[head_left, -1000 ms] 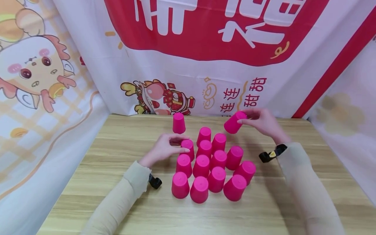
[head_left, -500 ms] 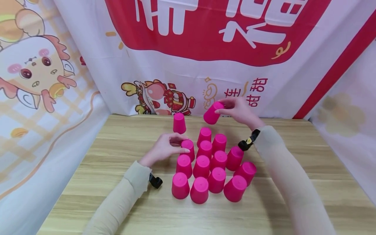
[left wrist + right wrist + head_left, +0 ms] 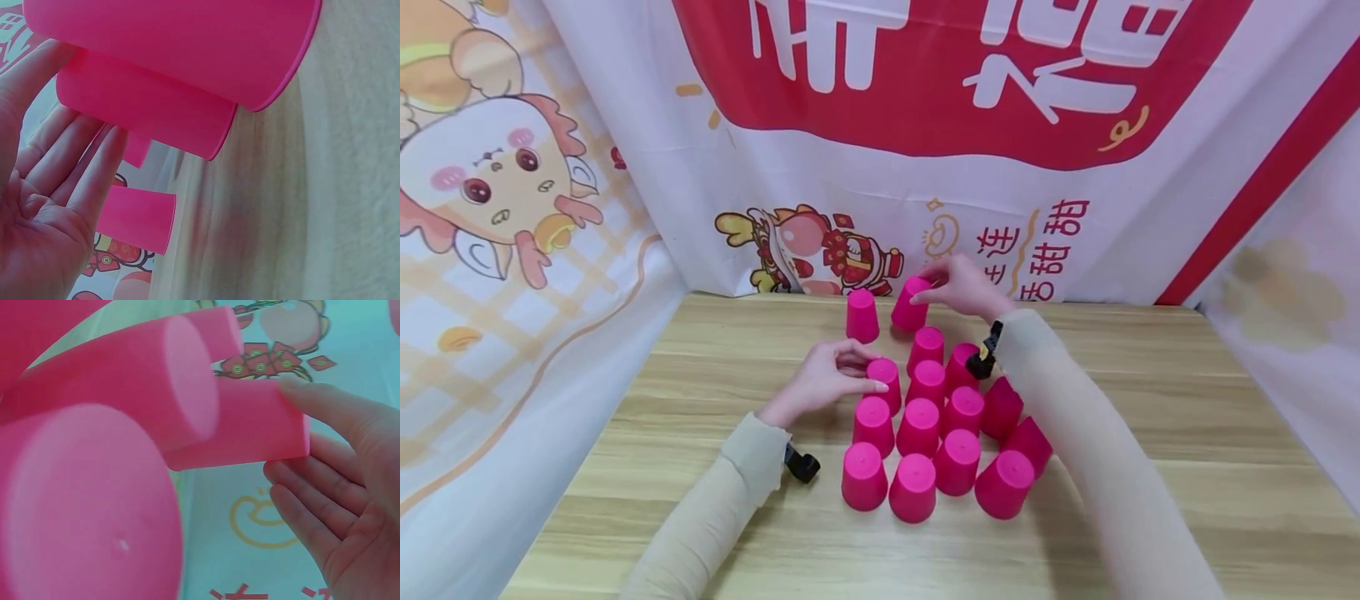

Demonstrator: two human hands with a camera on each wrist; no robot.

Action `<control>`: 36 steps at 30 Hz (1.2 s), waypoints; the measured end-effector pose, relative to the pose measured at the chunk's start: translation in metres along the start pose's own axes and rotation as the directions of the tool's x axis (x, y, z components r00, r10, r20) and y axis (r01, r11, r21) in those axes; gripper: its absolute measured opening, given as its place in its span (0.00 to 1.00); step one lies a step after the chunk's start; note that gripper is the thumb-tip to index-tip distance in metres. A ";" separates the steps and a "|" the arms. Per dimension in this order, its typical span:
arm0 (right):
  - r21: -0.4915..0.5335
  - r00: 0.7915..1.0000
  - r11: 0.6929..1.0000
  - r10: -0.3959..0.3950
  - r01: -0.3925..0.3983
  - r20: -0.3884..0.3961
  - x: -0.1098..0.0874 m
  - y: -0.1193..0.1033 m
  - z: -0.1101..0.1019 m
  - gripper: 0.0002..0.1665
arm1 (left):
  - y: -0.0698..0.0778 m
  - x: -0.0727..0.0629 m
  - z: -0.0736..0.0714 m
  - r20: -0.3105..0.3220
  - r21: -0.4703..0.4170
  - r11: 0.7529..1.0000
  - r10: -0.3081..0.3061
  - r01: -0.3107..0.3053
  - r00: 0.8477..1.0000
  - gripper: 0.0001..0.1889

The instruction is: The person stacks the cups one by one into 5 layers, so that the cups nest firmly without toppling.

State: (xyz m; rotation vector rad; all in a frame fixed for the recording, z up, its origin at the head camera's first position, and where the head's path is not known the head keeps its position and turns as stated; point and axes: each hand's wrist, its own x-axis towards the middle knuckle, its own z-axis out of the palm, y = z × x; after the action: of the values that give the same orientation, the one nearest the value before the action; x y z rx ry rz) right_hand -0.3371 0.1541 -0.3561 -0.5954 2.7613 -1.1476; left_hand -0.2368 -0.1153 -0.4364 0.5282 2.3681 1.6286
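Upside-down pink cups [image 3: 921,427] stand close together on the table, several in uneven rows. My left hand [image 3: 823,377] holds a pink cup [image 3: 884,390] at the group's left side, thumb on the near side and fingers behind. In the left wrist view that cup [image 3: 144,106] lies between the thumb and the fingers [image 3: 103,169]. At the back, my right hand [image 3: 962,287] pinches another pink cup [image 3: 910,307] near its base, slightly tilted, beside a lone cup [image 3: 862,317]. The right wrist view has its thumb [image 3: 319,400] on the held cup [image 3: 250,422].
The wooden table [image 3: 715,333] meets a printed cloth backdrop [image 3: 820,171] just behind the two rear cups. Black wrist cameras hang under both sleeves; the right one [image 3: 981,363] and the right forearm [image 3: 1082,433] pass over the group's right-hand cups.
My right hand has carried its cup leftward and then down to the back of the table, beside the lone cup. My left hand has stayed at its cup.
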 end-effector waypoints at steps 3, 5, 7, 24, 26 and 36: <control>-0.027 0.999 1.000 0.001 0.000 0.034 0.003 -0.001 0.004 0.20 | -0.001 0.000 0.001 -0.006 -0.002 1.000 -0.011 0.011 1.000 0.23; -0.034 0.998 0.999 0.012 -0.010 0.058 0.005 -0.001 0.007 0.21 | -0.001 0.000 0.001 -0.008 -0.005 1.000 -0.015 0.015 1.000 0.24; -0.041 0.997 0.999 0.025 -0.022 0.080 0.007 -0.001 0.011 0.21 | -0.001 0.000 0.002 -0.012 -0.004 1.000 -0.019 0.019 1.000 0.24; -0.091 0.991 0.994 0.072 -0.062 0.113 0.019 -0.010 0.027 0.21 | -0.001 0.000 0.002 -0.002 -0.030 1.000 0.000 0.000 1.000 0.23; -0.098 0.992 0.994 0.066 -0.055 0.106 0.020 -0.010 0.029 0.21 | -0.002 0.000 0.002 0.001 -0.035 0.999 0.001 -0.001 1.000 0.23; -0.088 0.994 0.995 0.051 -0.043 0.097 0.017 -0.015 0.028 0.28 | -0.003 -0.001 0.001 -0.003 -0.025 1.000 0.002 -0.002 1.000 0.24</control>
State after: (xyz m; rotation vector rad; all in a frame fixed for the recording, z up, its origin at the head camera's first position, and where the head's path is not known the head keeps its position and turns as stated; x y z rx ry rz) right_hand -0.3414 0.1196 -0.3649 -0.5762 2.7355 -0.9665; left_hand -0.2363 -0.1162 -0.4398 0.5237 2.3468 1.6595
